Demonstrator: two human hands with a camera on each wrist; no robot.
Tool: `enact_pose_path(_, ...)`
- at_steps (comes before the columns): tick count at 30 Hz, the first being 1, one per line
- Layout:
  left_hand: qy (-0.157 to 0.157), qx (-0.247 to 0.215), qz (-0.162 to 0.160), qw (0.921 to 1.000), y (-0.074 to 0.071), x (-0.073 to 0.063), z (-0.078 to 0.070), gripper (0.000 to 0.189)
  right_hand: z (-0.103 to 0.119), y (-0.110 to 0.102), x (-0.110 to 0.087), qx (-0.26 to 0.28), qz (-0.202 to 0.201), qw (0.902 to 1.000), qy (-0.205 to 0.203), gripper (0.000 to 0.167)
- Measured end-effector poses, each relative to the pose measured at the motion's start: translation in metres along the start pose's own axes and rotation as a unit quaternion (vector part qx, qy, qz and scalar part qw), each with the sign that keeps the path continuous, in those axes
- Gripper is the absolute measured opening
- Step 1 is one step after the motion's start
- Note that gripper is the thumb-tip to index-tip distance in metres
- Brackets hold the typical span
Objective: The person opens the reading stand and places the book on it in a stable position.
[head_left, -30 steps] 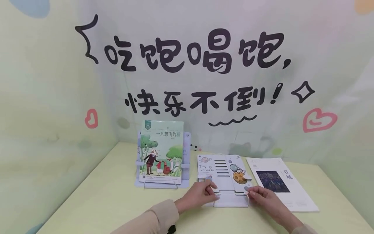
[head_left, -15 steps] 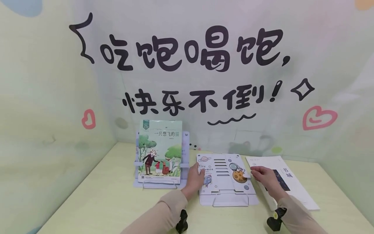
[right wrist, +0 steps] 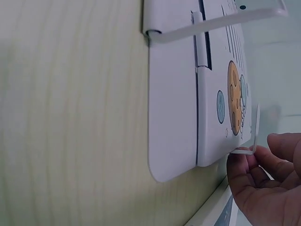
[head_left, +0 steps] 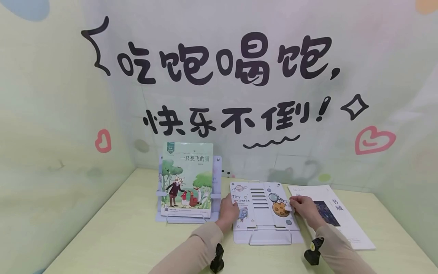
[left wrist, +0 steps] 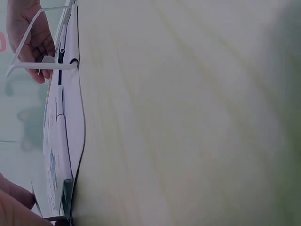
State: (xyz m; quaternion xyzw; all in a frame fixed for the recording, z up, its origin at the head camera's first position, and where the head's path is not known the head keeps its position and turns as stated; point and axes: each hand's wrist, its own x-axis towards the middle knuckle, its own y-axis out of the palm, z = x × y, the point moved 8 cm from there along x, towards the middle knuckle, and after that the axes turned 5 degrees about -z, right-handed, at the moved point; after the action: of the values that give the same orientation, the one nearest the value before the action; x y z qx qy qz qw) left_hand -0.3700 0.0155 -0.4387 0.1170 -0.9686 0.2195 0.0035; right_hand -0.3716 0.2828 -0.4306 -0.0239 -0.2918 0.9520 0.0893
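A white book stand (head_left: 261,219) printed with an astronaut and "Tiny universe" lies low on the table, its wire page rest (head_left: 270,243) folded out at the front. My left hand (head_left: 228,213) grips the stand's left side, covering the clip there in the head view. From the left wrist, a thin upright tab (left wrist: 35,197) shows against those fingers. On the other side, my right hand (head_left: 307,211) pinches the small white side clip (head_left: 288,208). The right wrist view shows this bent clip (right wrist: 257,127) sticking up from the stand's edge between thumb and fingers.
To the left, a second stand (head_left: 217,179) holds a green picture book (head_left: 188,182) upright. A white book (head_left: 345,228) with a dark cover picture lies at the right, partly under my right forearm. Behind the table (head_left: 113,228) rises a printed backdrop (head_left: 205,95).
Both hands have left the wire page rest at the front and moved up to the stand's two sides. Over the last half second the right hand has shifted slightly left onto the clip.
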Motion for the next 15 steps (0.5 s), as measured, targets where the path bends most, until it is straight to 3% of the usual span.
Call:
enact_pose_path(5, -0.01, -0.022, -0.008, 0.9997, -0.001, -0.003, 0.002, 0.05, -0.003, 0.003, -0.001, 0.005, 0.011, 0.9998, 0.017, 0.032)
enact_pose_path(15, 0.074, -0.056, -0.018, 0.9956, -0.006, -0.005, -0.013, 0.059, -0.004, 0.001, 0.003, 0.048, 0.001, 0.9987, 0.019, 0.035)
